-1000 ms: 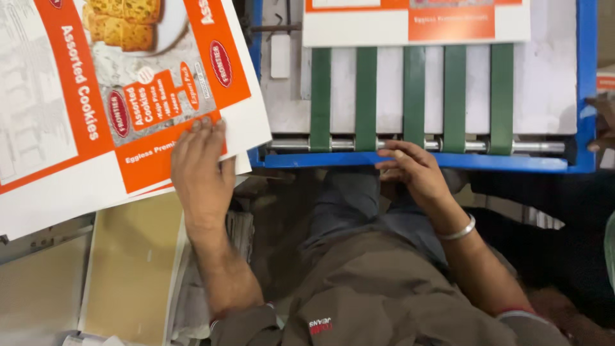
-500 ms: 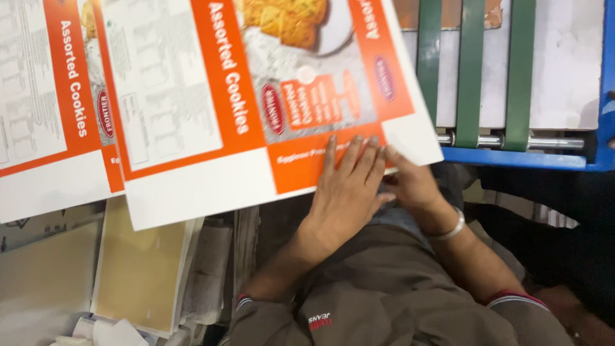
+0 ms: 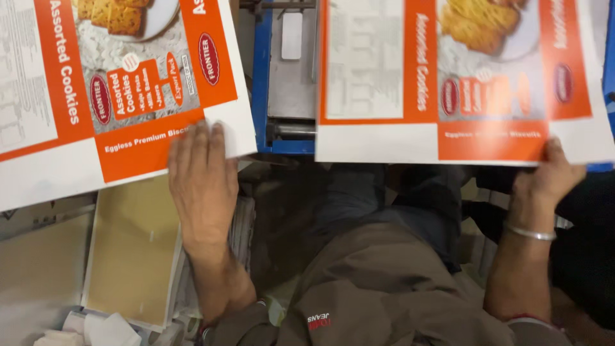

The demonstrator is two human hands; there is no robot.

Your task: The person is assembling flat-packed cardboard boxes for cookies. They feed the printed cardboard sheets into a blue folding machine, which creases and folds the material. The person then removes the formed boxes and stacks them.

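Under left hand [image 3: 202, 182], printed sheet [image 3: 115, 96]

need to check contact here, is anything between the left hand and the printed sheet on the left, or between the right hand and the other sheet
Nothing visible. The left hand lies flat on the lower edge of the left printed sheet, fingers directly on it. The right hand grips the bottom right edge of the right printed sheet, which lies over the blue machine.

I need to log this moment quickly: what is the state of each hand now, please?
Left hand: open, flat, fingers pressing the left printed carton sheet.
Right hand: closed on the lower edge of the right printed carton sheet, holding it.
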